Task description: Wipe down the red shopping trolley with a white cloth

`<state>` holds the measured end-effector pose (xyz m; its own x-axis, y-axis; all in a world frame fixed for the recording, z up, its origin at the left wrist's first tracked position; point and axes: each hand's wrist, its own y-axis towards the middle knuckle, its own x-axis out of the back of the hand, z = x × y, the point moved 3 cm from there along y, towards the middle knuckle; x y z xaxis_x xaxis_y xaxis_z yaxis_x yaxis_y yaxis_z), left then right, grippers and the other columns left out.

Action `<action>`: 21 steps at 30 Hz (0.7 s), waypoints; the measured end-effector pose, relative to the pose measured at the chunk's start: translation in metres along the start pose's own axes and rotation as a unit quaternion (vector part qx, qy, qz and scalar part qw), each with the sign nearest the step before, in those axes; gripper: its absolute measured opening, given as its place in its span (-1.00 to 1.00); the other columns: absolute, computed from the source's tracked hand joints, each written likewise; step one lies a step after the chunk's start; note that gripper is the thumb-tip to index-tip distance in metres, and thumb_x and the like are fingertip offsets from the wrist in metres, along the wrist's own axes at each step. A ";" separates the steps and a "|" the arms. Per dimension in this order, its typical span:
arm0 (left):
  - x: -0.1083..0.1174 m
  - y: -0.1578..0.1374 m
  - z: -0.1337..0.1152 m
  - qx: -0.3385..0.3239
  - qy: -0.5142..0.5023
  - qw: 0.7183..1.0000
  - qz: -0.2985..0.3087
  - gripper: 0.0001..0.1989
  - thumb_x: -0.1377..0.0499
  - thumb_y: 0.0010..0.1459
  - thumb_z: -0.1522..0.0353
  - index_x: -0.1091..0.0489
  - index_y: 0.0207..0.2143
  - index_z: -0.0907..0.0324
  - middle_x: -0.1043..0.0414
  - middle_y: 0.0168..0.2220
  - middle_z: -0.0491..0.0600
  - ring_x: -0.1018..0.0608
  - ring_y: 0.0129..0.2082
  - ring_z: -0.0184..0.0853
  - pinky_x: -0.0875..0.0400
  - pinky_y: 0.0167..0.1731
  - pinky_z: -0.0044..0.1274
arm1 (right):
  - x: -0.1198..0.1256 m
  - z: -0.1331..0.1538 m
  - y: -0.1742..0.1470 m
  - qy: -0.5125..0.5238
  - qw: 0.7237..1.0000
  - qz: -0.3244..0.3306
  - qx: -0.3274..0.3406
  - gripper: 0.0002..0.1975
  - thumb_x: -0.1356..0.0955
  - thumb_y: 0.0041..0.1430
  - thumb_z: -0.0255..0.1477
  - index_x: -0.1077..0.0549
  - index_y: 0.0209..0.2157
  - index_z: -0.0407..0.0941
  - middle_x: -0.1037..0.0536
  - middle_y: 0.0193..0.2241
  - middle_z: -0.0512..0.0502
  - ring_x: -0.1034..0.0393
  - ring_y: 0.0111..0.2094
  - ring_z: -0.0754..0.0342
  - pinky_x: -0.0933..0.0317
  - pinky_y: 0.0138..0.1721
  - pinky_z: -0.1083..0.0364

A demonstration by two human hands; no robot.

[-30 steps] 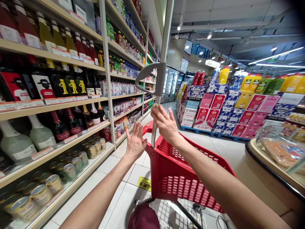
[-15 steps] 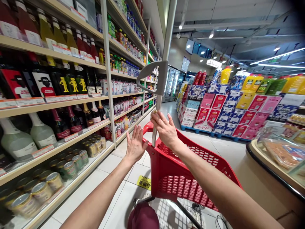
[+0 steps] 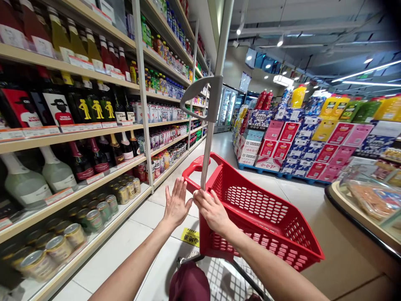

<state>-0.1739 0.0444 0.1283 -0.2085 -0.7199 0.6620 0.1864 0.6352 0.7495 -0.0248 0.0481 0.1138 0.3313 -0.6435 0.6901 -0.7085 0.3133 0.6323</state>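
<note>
A red plastic shopping basket (image 3: 225,179) with slotted walls stands before me on a dark cart frame, its inside showing no goods. From its near end rises a metal pole (image 3: 208,150) with a grey loop handle (image 3: 216,100) on it. My left hand (image 3: 176,204) is open, fingers stretched upward, just left of the basket's red grip (image 3: 194,166); whether it touches is unclear. At the pole's foot, my right hand (image 3: 212,209) lies over the basket's near rim with fingers extended, seemingly touching it. No object shows in either hand.
Shelves of bottles and cans (image 3: 97,209) line the left side. Stacked drink cartons (image 3: 288,146) stand beyond the basket on blue pallets. A rounded counter (image 3: 354,225) with packaged food is close on the right. A yellow floor sticker (image 3: 190,237) lies below my hands.
My right hand has come down from beside the pole to the basket's near rim, uncovering more of the basket. My left hand has dropped slightly and stays open.
</note>
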 end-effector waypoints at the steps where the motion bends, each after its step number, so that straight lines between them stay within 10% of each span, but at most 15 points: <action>1: 0.000 0.000 0.000 0.002 -0.001 1.000 -0.001 -0.32 0.06 0.16 0.32 0.45 0.20 0.18 0.11 0.20 0.17 0.11 0.21 -0.19 0.28 0.10 -0.13 | 0.002 -0.003 0.002 -0.007 1.000 -0.004 -0.014 -0.60 -0.15 0.18 -0.51 -0.19 0.07 -0.10 -0.16 0.13 -0.06 0.12 0.18 0.02 0.18 0.16 -0.11; 9: -0.004 -0.014 -0.001 -0.003 0.001 1.000 0.017 -0.31 0.06 0.16 0.33 0.46 0.20 0.15 0.09 0.20 0.16 0.10 0.21 -0.20 0.26 0.10 -0.13 | -0.045 0.034 -0.073 0.023 0.996 0.082 0.039 -0.73 -0.15 0.19 -0.46 -0.40 -0.15 -0.10 -0.39 -0.03 0.01 -0.12 0.07 0.09 0.03 0.12 -0.02; 15: -0.013 -0.023 -0.008 -0.011 0.021 1.000 0.018 -0.31 0.06 0.16 0.32 0.43 0.20 0.22 0.08 0.19 0.18 0.07 0.21 -0.19 0.21 0.10 -0.13 | -0.027 0.016 -0.051 -0.004 0.998 0.037 -0.045 -0.64 -0.13 0.20 -0.49 -0.24 0.03 -0.10 -0.18 0.12 -0.04 0.12 0.18 0.02 0.23 0.16 -0.13; 21: -0.022 -0.052 -0.008 -0.033 0.043 0.996 0.070 -0.33 0.03 0.07 0.41 0.25 0.20 0.30 0.03 0.18 0.18 0.03 0.20 -0.15 0.19 0.10 -0.14 | -0.047 0.029 -0.089 0.032 0.994 0.100 0.006 -0.68 -0.15 0.19 -0.44 -0.32 -0.04 -0.09 -0.31 0.04 -0.02 -0.01 0.13 0.07 0.16 0.15 -0.04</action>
<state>-0.1711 0.0247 0.0750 -0.0936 -0.6491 0.7550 0.2717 0.7129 0.6466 0.0044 0.0304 0.0149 0.2210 -0.5228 0.8233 -0.7716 0.4226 0.4754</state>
